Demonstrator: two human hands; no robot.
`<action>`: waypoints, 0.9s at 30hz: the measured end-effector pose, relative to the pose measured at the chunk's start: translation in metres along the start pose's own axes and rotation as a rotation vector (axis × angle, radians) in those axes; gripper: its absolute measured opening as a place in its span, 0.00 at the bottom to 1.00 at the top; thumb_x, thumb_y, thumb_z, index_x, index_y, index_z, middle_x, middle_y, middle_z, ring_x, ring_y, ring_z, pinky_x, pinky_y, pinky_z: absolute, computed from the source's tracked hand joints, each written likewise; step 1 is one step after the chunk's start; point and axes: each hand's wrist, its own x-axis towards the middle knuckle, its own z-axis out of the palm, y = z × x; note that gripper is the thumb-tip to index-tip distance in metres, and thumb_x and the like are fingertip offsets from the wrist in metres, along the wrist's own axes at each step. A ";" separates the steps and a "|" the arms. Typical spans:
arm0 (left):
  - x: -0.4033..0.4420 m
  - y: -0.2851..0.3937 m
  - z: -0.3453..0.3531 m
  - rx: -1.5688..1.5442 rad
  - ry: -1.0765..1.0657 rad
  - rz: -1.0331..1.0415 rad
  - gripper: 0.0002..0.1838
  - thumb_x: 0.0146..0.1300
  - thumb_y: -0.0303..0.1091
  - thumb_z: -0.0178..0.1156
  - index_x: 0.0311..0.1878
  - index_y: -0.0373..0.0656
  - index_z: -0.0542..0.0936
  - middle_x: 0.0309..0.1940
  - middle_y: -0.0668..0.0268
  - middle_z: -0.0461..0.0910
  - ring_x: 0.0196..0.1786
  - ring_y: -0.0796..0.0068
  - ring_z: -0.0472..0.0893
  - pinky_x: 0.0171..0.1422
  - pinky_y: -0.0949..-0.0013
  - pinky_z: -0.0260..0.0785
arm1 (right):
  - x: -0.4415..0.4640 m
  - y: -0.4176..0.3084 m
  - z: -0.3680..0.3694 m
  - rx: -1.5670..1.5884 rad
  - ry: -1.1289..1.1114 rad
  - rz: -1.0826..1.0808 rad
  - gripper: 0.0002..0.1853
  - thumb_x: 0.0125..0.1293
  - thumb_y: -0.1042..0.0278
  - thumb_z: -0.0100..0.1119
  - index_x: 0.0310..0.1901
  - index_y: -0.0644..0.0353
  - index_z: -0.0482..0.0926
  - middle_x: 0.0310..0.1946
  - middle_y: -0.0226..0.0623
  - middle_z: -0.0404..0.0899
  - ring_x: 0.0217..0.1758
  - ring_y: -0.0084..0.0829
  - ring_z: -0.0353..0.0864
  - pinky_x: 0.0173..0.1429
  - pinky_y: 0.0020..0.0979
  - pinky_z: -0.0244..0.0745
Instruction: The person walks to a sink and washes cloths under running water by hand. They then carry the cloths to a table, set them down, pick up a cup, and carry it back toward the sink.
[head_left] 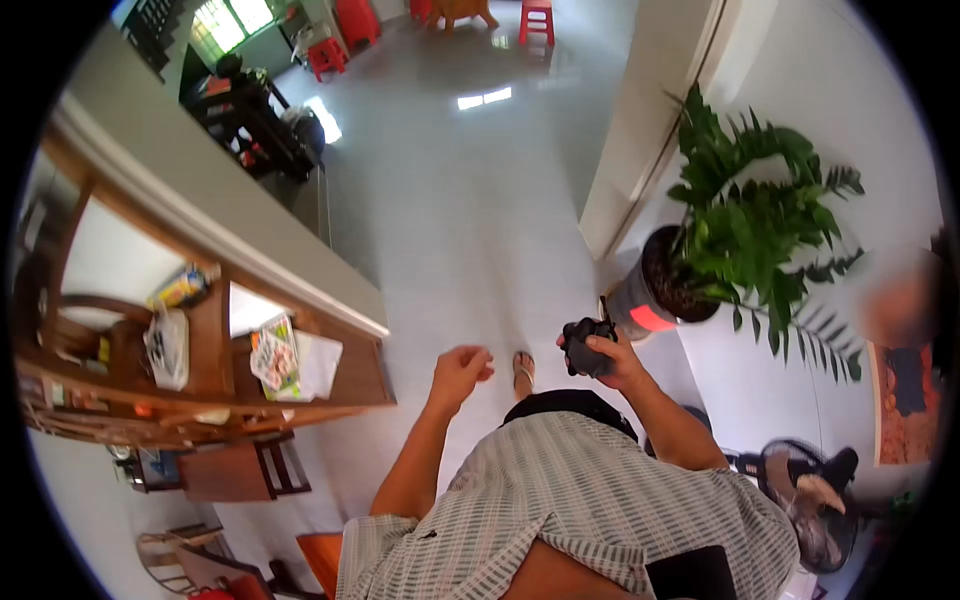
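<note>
In front of my body, my right hand [617,362] is wrapped round a lumpy black object [587,347]; its exact kind I cannot make out. My thumb lies over its near side, and the potted plant stands just beyond it. My left hand [462,374] hangs in the air to the left, its fingers curled in loosely with nothing seen in them. One sandalled foot [523,371] shows on the floor between the two hands.
A leafy plant in a dark pot [640,297] stands by the right wall. On the left is a wooden shelf unit [330,398] with papers and bags. A wide doorway opens ahead onto a tiled floor [455,190], with red stools [536,22] far back. A fan [810,500] stands at lower right.
</note>
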 end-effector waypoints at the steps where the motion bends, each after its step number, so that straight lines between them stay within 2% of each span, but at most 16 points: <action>1: 0.007 -0.006 -0.011 0.077 0.044 0.031 0.19 0.68 0.38 0.64 0.50 0.28 0.81 0.38 0.58 0.86 0.36 0.70 0.86 0.44 0.70 0.80 | 0.011 -0.003 0.001 -0.007 0.009 -0.031 0.25 0.63 0.62 0.66 0.58 0.66 0.75 0.51 0.50 0.82 0.45 0.37 0.85 0.43 0.35 0.84; 2: 0.007 -0.011 -0.024 0.115 0.087 0.025 0.19 0.68 0.37 0.64 0.49 0.27 0.81 0.38 0.57 0.86 0.35 0.71 0.86 0.41 0.71 0.80 | 0.018 -0.003 0.003 -0.009 0.021 -0.062 0.24 0.64 0.62 0.66 0.58 0.67 0.75 0.51 0.50 0.82 0.44 0.37 0.85 0.43 0.35 0.84; 3: 0.061 0.024 -0.022 0.131 0.107 -0.091 0.18 0.68 0.37 0.64 0.48 0.27 0.82 0.38 0.57 0.86 0.35 0.71 0.86 0.39 0.71 0.79 | 0.078 -0.050 -0.020 0.041 0.045 0.002 0.24 0.64 0.63 0.65 0.58 0.67 0.75 0.51 0.50 0.82 0.44 0.36 0.85 0.43 0.35 0.84; 4: 0.060 0.014 -0.027 0.120 0.119 -0.169 0.18 0.68 0.37 0.64 0.48 0.27 0.82 0.37 0.57 0.86 0.34 0.71 0.86 0.38 0.71 0.79 | 0.082 -0.057 -0.028 0.051 0.059 0.049 0.24 0.64 0.63 0.65 0.58 0.67 0.75 0.51 0.49 0.82 0.44 0.36 0.85 0.43 0.35 0.83; 6: 0.138 0.032 -0.046 0.142 0.160 -0.110 0.17 0.67 0.36 0.64 0.47 0.27 0.82 0.36 0.56 0.86 0.33 0.70 0.86 0.36 0.71 0.79 | 0.167 -0.110 -0.047 -0.003 0.015 -0.024 0.24 0.63 0.62 0.66 0.58 0.67 0.75 0.50 0.49 0.82 0.44 0.35 0.85 0.43 0.34 0.83; 7: 0.230 0.092 -0.070 0.187 0.196 0.065 0.16 0.67 0.35 0.64 0.47 0.27 0.82 0.35 0.56 0.86 0.32 0.69 0.86 0.36 0.70 0.79 | 0.254 -0.187 -0.033 -0.113 -0.064 -0.137 0.25 0.63 0.62 0.66 0.58 0.68 0.75 0.49 0.49 0.82 0.43 0.34 0.84 0.42 0.34 0.83; 9: 0.199 0.002 -0.100 0.343 0.318 -0.127 0.13 0.62 0.34 0.64 0.41 0.32 0.84 0.33 0.57 0.86 0.32 0.74 0.85 0.35 0.70 0.78 | 0.246 -0.156 -0.052 -0.076 0.001 -0.031 0.25 0.63 0.62 0.66 0.57 0.68 0.75 0.50 0.50 0.82 0.43 0.34 0.84 0.42 0.34 0.83; 10: 0.213 -0.026 -0.115 0.329 0.368 -0.186 0.10 0.63 0.35 0.62 0.31 0.37 0.80 0.25 0.62 0.81 0.26 0.73 0.83 0.29 0.68 0.75 | 0.267 -0.164 -0.059 -0.078 0.000 -0.018 0.25 0.63 0.62 0.66 0.57 0.68 0.75 0.50 0.50 0.82 0.43 0.34 0.84 0.41 0.34 0.83; 11: 0.227 -0.053 -0.129 0.312 0.417 -0.244 0.15 0.64 0.35 0.60 0.21 0.41 0.75 0.17 0.66 0.76 0.21 0.72 0.80 0.24 0.65 0.71 | 0.295 -0.175 -0.064 -0.073 -0.012 -0.025 0.25 0.63 0.62 0.66 0.57 0.68 0.75 0.50 0.50 0.82 0.43 0.34 0.84 0.41 0.34 0.83; 12: 0.254 -0.135 -0.172 0.231 0.376 -0.319 0.19 0.65 0.37 0.60 0.18 0.42 0.74 0.13 0.67 0.72 0.17 0.70 0.78 0.21 0.65 0.70 | 0.315 -0.180 -0.070 -0.064 -0.016 -0.025 0.25 0.63 0.62 0.66 0.57 0.68 0.76 0.49 0.49 0.82 0.43 0.34 0.84 0.40 0.33 0.83; 16: 0.261 -0.144 -0.209 0.556 0.272 -0.750 0.19 0.66 0.41 0.61 0.21 0.41 0.78 0.16 0.64 0.76 0.18 0.69 0.80 0.23 0.64 0.73 | 0.397 -0.201 -0.092 -0.032 0.056 -0.066 0.24 0.63 0.62 0.66 0.56 0.68 0.75 0.49 0.50 0.82 0.42 0.36 0.84 0.38 0.34 0.83; 18: 0.290 -0.126 -0.219 0.560 0.200 -0.847 0.19 0.66 0.43 0.61 0.23 0.40 0.80 0.18 0.62 0.78 0.18 0.68 0.81 0.24 0.63 0.74 | 0.441 -0.216 -0.110 -0.042 0.108 -0.102 0.23 0.62 0.62 0.65 0.55 0.66 0.75 0.49 0.52 0.82 0.39 0.38 0.85 0.37 0.36 0.82; 21: 0.371 -0.091 -0.244 0.568 0.115 -0.869 0.19 0.66 0.45 0.62 0.25 0.39 0.83 0.20 0.60 0.82 0.19 0.67 0.82 0.26 0.63 0.76 | 0.491 -0.253 -0.133 0.009 0.206 -0.071 0.23 0.63 0.64 0.65 0.56 0.68 0.76 0.48 0.49 0.83 0.43 0.35 0.84 0.42 0.34 0.83; 24: 0.522 -0.052 -0.267 0.802 0.039 -0.702 0.21 0.66 0.48 0.63 0.28 0.38 0.86 0.22 0.58 0.85 0.20 0.67 0.83 0.28 0.62 0.78 | 0.541 -0.285 -0.156 -0.010 0.315 -0.157 0.22 0.62 0.63 0.65 0.54 0.67 0.77 0.46 0.48 0.83 0.37 0.34 0.84 0.36 0.32 0.80; 25: 0.589 -0.016 -0.251 1.187 -0.024 -0.680 0.26 0.66 0.55 0.61 0.33 0.36 0.86 0.32 0.53 0.88 0.30 0.60 0.87 0.39 0.56 0.82 | 0.556 -0.293 -0.165 -0.015 0.353 -0.190 0.21 0.62 0.63 0.65 0.54 0.67 0.77 0.46 0.48 0.83 0.36 0.34 0.84 0.35 0.31 0.79; 27: 0.710 0.060 -0.235 1.428 -0.112 -0.414 0.31 0.65 0.60 0.56 0.40 0.34 0.86 0.46 0.47 0.85 0.54 0.52 0.83 0.62 0.53 0.74 | 0.581 -0.320 -0.176 -0.051 0.385 -0.237 0.25 0.62 0.57 0.65 0.55 0.67 0.75 0.47 0.49 0.82 0.38 0.36 0.84 0.35 0.33 0.79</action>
